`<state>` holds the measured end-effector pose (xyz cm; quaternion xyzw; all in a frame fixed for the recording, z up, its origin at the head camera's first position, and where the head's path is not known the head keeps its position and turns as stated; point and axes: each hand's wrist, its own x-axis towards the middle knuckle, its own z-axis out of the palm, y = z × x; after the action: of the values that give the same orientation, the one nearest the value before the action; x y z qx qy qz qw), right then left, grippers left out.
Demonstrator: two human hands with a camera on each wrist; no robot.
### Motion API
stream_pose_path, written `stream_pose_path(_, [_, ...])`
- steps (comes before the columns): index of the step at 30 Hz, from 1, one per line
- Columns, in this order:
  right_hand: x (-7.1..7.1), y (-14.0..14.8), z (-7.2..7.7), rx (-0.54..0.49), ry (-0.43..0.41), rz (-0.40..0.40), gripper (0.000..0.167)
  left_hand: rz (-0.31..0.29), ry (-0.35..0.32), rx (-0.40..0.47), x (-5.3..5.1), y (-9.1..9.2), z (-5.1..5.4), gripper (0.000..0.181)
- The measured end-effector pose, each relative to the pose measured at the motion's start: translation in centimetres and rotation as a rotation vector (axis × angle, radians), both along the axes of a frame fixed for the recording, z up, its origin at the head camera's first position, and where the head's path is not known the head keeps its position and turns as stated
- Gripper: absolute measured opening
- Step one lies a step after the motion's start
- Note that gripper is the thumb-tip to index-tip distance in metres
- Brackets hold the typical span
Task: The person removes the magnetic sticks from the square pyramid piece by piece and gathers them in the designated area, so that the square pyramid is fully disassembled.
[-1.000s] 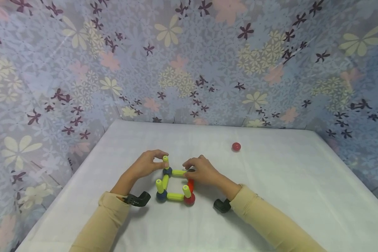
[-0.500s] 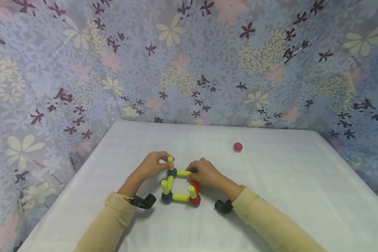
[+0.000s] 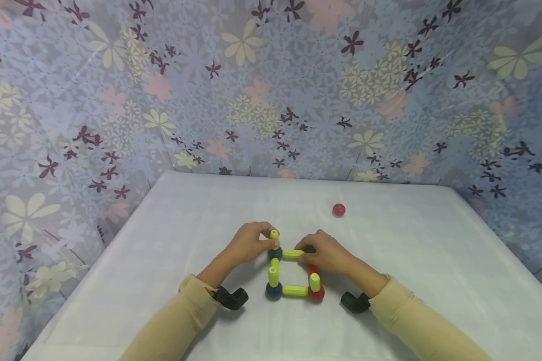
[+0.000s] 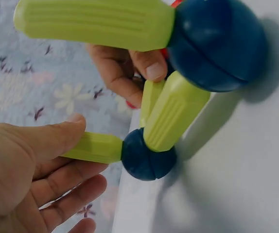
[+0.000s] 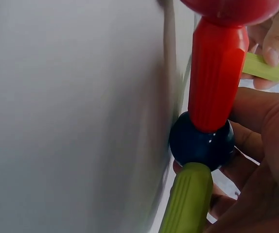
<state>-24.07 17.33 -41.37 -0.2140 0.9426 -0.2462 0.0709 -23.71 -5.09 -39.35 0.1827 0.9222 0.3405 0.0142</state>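
Blue ball — right wrist: clear | head: mostly behind right hand

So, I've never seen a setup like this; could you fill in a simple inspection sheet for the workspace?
Surface: white table, partly shadowed near the arms.
Job's things: green rods, a red rod, blue balls and a red ball, joined into a four-sided frame.
Clutter: one loose red ball farther back, apart from the frame; possibly a spare part.
Hands: left hand pinches an upright rod; right hand grips the frame's far right corner. Black devices at both wrists.
Cables: nothing seen.
Surroundings: flowered cloth behind and beside the table.
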Motion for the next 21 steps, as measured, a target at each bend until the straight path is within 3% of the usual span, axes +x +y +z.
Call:
stream_pose_path(9, [0.7, 2.2, -0.1, 0.024, 0.006, -0.025, 0.021, -0.047, 0.031, -0.005, 0.1, 2.1, -0.3, 0.024])
stream_pose_path(21, [0.8, 2.7, 0.0, 0.027, 0.02, -0.016, 0.022, -0.019, -0.065, 0.095, -0.1, -0.2, -1.5, 0.016])
